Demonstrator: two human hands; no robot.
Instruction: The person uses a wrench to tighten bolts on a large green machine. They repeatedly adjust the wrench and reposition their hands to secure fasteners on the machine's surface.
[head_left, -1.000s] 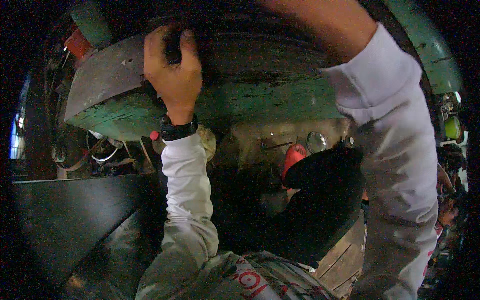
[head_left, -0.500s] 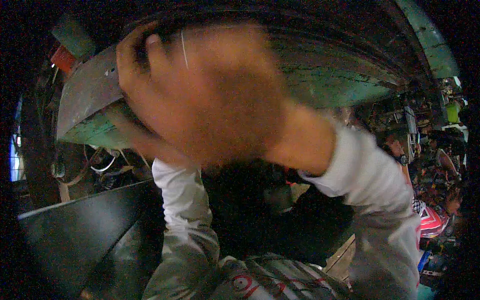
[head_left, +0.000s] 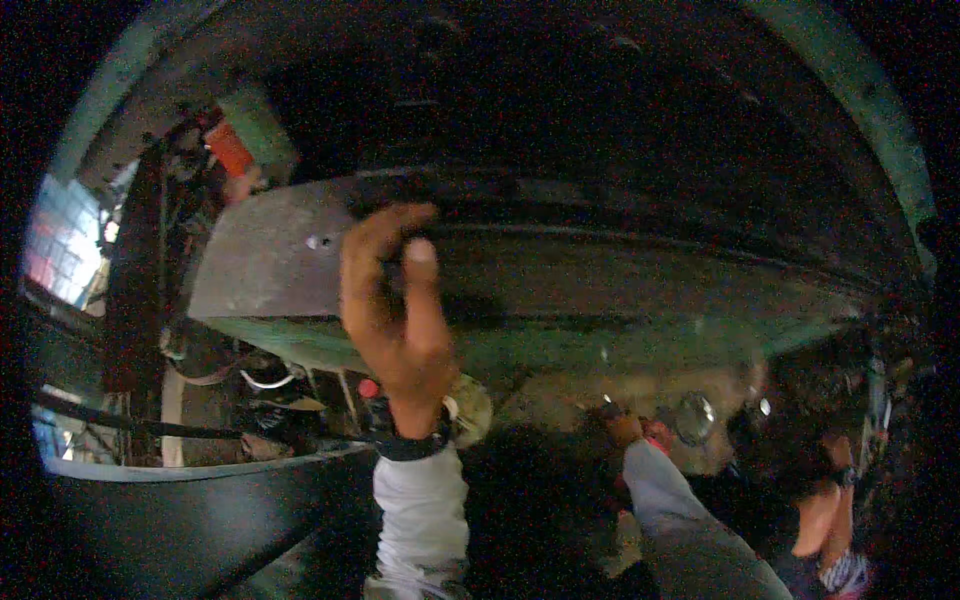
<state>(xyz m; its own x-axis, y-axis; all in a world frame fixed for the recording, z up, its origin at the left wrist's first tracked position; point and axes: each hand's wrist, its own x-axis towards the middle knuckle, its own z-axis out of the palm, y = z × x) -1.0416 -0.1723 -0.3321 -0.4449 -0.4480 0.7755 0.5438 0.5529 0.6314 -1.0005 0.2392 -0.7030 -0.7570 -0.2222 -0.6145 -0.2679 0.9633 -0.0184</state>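
Overhead, spanning most of the view: a broad curved metal panel [head_left: 560, 290], grey and worn green, likely heavy, rigid and gritty rather than slick; best taken along its thick upper lip. Left hand [head_left: 395, 300] raised and clamped over that lip, fingers curled tight, dark wristband [head_left: 410, 445] below. Right hand [head_left: 622, 428] low near a red object [head_left: 657, 436]; grip impossible to tell.

Panel [head_left: 270, 265] — dull, scuffed metal; sleeve [head_left: 420, 510] — pale matt cloth.

Worn green metal body [head_left: 560, 340], grey plate [head_left: 270, 265] on its left end.
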